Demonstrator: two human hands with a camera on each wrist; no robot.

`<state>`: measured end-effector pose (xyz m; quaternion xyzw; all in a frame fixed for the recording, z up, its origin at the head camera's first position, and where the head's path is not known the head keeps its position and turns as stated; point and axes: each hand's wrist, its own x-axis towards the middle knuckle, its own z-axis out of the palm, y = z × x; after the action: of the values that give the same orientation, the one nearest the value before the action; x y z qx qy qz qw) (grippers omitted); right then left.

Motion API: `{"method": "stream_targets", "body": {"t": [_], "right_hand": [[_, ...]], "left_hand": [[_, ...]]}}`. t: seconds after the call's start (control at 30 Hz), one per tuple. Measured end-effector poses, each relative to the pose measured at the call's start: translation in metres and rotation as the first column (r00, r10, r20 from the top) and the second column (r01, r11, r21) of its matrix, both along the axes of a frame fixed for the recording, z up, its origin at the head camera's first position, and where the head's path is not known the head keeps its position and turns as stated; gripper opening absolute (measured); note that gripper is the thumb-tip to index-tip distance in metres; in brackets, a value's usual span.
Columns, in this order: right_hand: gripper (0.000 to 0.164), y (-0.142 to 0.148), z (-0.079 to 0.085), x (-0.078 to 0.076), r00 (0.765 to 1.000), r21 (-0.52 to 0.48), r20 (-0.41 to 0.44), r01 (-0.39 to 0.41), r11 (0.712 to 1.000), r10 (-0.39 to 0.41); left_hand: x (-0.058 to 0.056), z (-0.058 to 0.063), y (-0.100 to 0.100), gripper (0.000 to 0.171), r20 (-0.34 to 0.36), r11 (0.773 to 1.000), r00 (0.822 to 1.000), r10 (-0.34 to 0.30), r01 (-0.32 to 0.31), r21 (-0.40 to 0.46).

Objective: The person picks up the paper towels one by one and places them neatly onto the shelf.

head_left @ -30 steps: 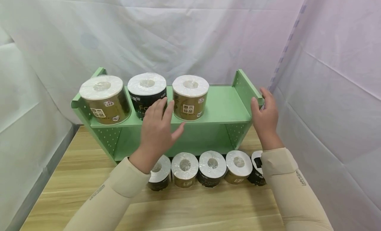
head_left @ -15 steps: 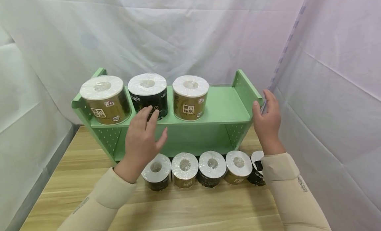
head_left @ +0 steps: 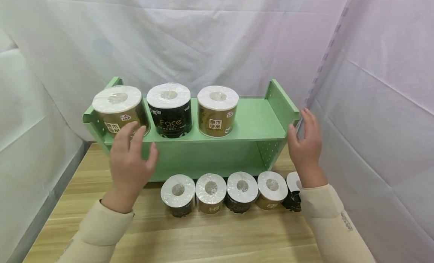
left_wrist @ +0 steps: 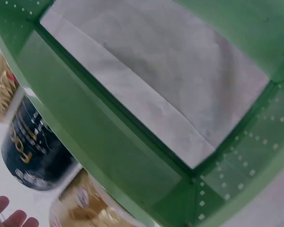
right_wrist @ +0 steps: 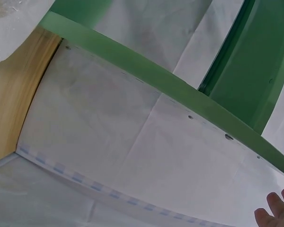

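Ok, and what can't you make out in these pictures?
Head: front of the leftmost gold roll, partly behind the left hand.
Head: right side of the rightmost lower roll, behind the right sleeve.
Head: fine print on the black shelf roll, too small.
Left wrist: most of the left hand, cut off bottom-left.
Right wrist: most of the right hand, cut off bottom-right.

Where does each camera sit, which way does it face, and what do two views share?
Head: worn on the head, looking forward and down at the shelf, toilet rolls and table; both sleeves, the left hand and right hand show.
Left wrist: on that wrist, looking tilted into the shelf; left fingertips show at bottom left.
Right wrist: on that wrist, looking past the shelf's end at white cloth; right fingertips show at bottom right.
Shared: head and left wrist both show the black roll on the shelf.
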<state>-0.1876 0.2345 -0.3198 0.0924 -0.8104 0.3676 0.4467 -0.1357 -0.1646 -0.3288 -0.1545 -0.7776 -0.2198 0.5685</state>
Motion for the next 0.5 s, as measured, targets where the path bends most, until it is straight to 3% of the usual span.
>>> {"method": "stream_targets", "body": {"t": [0.5], "right_hand": [[0.048,-0.009,-0.018,0.018,0.999,0.068,-0.049,-0.013,0.998,0.016]], "left_hand": [[0.005,0.009,-0.044,0.037,0.098,0.987,0.990,0.101,-0.111,0.112]]}}
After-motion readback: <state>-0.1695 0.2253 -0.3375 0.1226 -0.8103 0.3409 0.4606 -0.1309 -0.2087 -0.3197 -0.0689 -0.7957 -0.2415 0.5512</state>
